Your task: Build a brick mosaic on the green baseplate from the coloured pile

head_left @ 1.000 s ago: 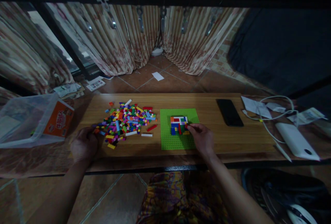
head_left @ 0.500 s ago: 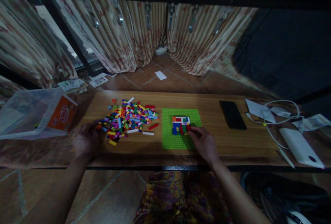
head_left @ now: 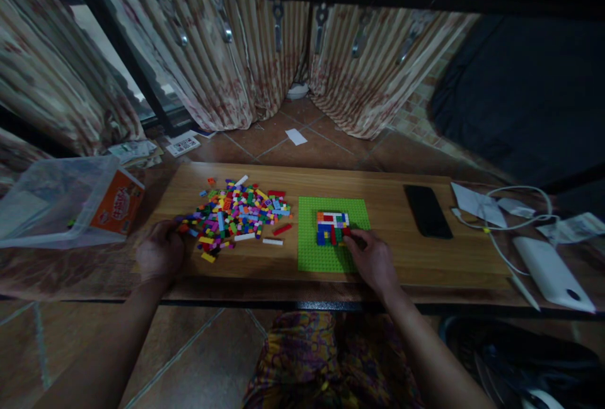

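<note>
**Two hands at the bricks, one at the plate, one at the pile**

The right hand [head_left: 373, 261] lay on the green plate [head_left: 331, 254], its fingertips [head_left: 350, 240] pressed together against the right lower corner of the build [head_left: 332, 227]. Whether a brick sat between them could not be told; the fingers hid that spot. The build was one low block of red, white, blue, orange and green bricks, standing in the upper middle of the plate.

The left hand [head_left: 159, 256] rested on the board [head_left: 425, 258] at the near left edge of the pile [head_left: 236, 213], fingers curled loosely, touching the outermost bricks. Whether it held one could not be told.

The pile was one loose heap, too many bricks to count, just left of the plate. Three long bricks lay apart at its right edge: one red [head_left: 282, 229] and two white [head_left: 244, 237], [head_left: 273, 242]. One yellow brick [head_left: 205, 257] lay near the left hand.

On the board, right of the plate, lay one black phone [head_left: 428, 210], well apart from the right hand. Further right were one white cable [head_left: 515, 223], scraps of paper [head_left: 475, 206] and one white power bank [head_left: 551, 267]. Left of the board lay one clear tub [head_left: 47, 207] on its side with an orange label [head_left: 118, 202]. Behind stood striped curtains [head_left: 236, 62].
</note>
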The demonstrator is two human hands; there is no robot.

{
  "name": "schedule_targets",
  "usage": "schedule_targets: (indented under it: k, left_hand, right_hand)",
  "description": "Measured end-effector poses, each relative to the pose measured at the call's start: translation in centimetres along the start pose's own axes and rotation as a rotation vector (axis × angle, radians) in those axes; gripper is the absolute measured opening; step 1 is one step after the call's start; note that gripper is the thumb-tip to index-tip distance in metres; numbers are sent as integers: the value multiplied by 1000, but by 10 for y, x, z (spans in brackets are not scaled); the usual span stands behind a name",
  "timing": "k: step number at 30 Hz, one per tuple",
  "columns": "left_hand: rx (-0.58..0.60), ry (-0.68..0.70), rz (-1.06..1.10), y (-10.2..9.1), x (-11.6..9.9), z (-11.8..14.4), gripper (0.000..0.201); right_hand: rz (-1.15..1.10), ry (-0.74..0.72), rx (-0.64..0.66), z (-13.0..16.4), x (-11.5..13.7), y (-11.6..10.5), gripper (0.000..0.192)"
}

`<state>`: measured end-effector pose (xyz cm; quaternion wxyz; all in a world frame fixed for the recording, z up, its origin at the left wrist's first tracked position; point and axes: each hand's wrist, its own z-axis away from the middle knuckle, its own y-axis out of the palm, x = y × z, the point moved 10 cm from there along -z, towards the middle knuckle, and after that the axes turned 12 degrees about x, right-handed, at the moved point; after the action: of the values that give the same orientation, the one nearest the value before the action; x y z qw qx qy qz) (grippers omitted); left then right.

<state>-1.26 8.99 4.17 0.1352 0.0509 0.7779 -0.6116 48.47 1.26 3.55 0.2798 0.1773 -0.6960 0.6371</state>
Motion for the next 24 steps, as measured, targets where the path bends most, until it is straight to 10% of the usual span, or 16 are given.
schedule_targets:
  k: [24]
  left_hand:
    - [34,-51,37,-2,-2,2,31]
  right_hand:
    - [-198,110,-76,-1,-14,-9,47]
